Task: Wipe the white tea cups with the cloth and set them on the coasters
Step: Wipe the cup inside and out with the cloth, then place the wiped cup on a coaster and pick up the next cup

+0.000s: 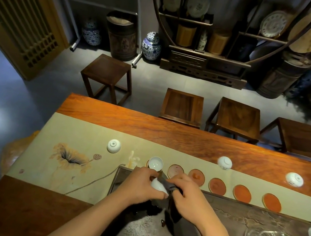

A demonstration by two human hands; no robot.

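Left hand (pixel 140 183) gripping white cup (pixel 159 185), right hand (pixel 188 198) pinching dark cloth (pixel 168 183), no legible writing.

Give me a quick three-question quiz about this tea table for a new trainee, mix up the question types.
1. True or false: a cup already stands upright on the leftmost coaster.
2. How many coasters are empty?
3. The left hand holds: A) a glass pitcher B) a white cup C) a saucer

Key
1. True.
2. Five, from the pale one to the rightmost.
3. B; it grips the cup while the right hand works the cloth on it.
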